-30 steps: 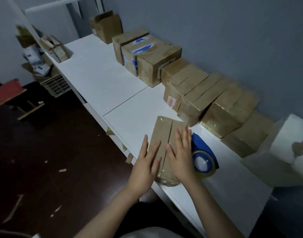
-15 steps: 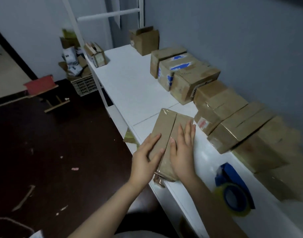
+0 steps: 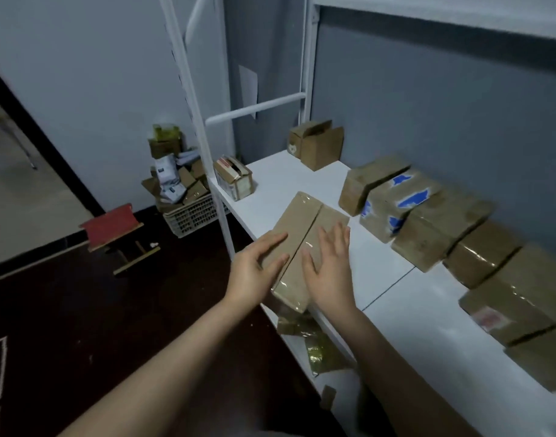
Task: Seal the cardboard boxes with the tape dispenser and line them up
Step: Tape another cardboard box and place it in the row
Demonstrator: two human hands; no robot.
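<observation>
Two straight-fingered hands press flat on the taped cardboard box (image 3: 301, 222) on the white bench (image 3: 412, 326): the left hand (image 3: 254, 272) on its left flap, the right hand (image 3: 328, 272) on its right flap, each grip apart. Right of that box stands a row of sealed boxes (image 3: 440, 234).

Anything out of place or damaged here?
Yes. The flat taped cardboard box under the left hand and right hand lies skewed at the white table's front edge, apart from the row of sealed boxes along the wall. The brown box at the far end has open flaps, and crumpled tape scraps hang below the edge.
</observation>
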